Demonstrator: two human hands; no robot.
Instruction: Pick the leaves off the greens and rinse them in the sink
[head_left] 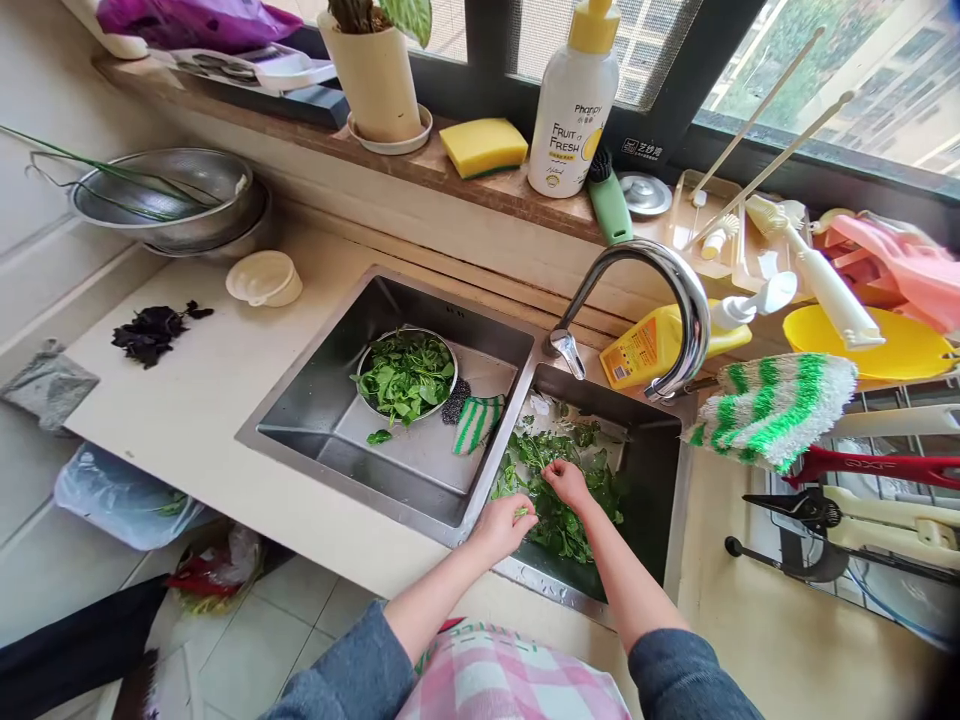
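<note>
My left hand (504, 527) is over the near left rim of the right sink basin (651, 500), its fingers closed on a small bit of green stem (520, 512). To its right, my right hand (567, 484) pinches leafy greens (529, 452) above the basin. Loose leafy greens (564, 532) lie in the water below both hands. In the left basin (341, 455) stands a round metal bowl (451, 385) heaped with picked green leaves (407, 375). One loose leaf (379, 437) lies on the basin floor before the bowl.
A chrome faucet (686, 290) arches over the right basin. Beside the bowl lie a black scrubber (455, 402) and a striped cloth (478, 424). A yellow bottle (643, 345) leans behind the faucet; a striped mitt (780, 410) hangs right. Dark wood-ear-like pieces (150, 335) lie on the left counter.
</note>
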